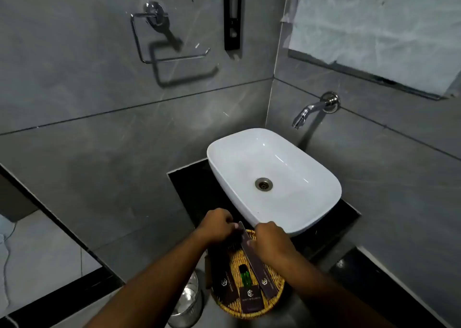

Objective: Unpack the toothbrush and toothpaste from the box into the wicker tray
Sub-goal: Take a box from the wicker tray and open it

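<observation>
A round wicker tray [273, 290] sits on the dark counter in front of the sink. A long dark box [257, 265] with a pale logo lies slanted across it. My right hand [270, 238] grips that box near its far end, and my left hand [218, 224] pinches the far tip. Two more dark boxes are in the tray, one on the left [223, 282] and a shorter one at the front [249, 300]. Between them lies a small green bottle [245, 276]. No toothbrush or toothpaste is visible.
A white basin [224, 158] stands on the black counter [189, 185] just beyond the tray, with a wall tap [303, 115] above it. A steel bin [187, 300] stands on the floor at the lower left. A chrome paper holder [159, 41] hangs on the grey tiled wall.
</observation>
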